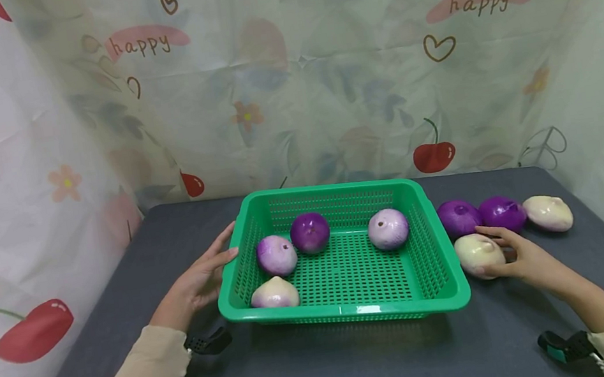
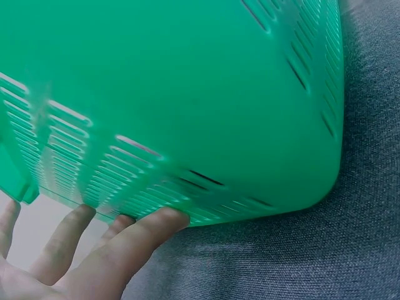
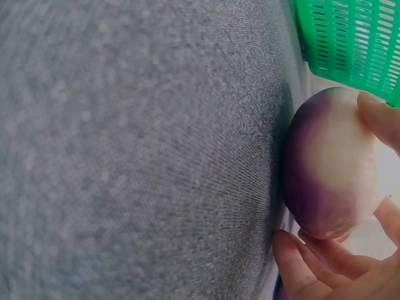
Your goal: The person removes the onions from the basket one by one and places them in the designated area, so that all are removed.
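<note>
A green perforated basket [image 1: 340,312] stands on the table with several onions inside. Among them are a dark purple onion [image 1: 310,233], a lilac onion [image 1: 388,229] and a pale onion [image 1: 274,293] in the near left corner. My left hand [image 1: 199,284] touches the basket's left side with its fingers extended; the left wrist view shows fingertips against the outer wall [image 2: 206,112]. Just outside the basket's right side, my right hand [image 1: 526,257] holds a cream-and-purple onion [image 3: 331,162] between thumb and fingers. That onion is at or very near the tabletop.
Right of the basket, two purple onions [image 1: 503,214] and another pale onion [image 1: 549,213] lie in a row behind my right hand. Dark grey cloth [image 1: 315,367] covers the table. A printed curtain [image 1: 326,114] hangs behind and at both sides.
</note>
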The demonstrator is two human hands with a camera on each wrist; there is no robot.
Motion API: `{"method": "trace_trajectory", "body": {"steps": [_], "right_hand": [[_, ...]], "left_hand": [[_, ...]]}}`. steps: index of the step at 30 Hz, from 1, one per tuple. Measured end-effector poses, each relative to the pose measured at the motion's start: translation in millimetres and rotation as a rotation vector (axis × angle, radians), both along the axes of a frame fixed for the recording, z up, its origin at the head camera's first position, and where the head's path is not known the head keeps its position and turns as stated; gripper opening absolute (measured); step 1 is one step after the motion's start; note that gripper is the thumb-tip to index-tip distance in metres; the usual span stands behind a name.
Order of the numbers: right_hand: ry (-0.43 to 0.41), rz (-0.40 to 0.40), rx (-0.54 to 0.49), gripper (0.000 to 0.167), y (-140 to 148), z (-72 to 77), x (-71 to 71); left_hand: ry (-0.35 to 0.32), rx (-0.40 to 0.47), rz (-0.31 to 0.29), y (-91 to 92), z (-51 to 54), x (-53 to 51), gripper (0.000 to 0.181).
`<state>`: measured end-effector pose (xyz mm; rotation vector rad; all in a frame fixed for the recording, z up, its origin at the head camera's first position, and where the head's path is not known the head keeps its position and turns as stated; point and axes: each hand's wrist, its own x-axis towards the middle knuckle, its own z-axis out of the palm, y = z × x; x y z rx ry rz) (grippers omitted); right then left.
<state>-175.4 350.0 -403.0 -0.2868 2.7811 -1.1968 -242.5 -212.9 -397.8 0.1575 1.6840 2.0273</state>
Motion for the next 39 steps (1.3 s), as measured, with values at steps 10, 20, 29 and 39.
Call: {"method": "trace_trajectory", "body": {"steps": [10,20,29,39], "right_hand": [[-0.009,0.006,-0.016,0.078,-0.6,0.3,-0.2],[-0.025,0.02,-0.038,0.078,0.8,-1.0,-0.8],[-0.03,0.017,-0.029,0.078,1.0,-0.9,-1.3],[-0.037,0.016,-0.028,0.077,0.4,-0.1,-2.1]], "left_hand": [[0.001,0.0,-0.003,-0.1,0.0,-0.1,0.067],[0.002,0.004,-0.005,-0.4,-0.7,-0.4,0.067],[0.003,0.004,-0.004,-0.5,-0.7,-0.1,0.068],[-0.005,0.003,0.0,-0.3,-0.4,-0.4,0.068]]}}
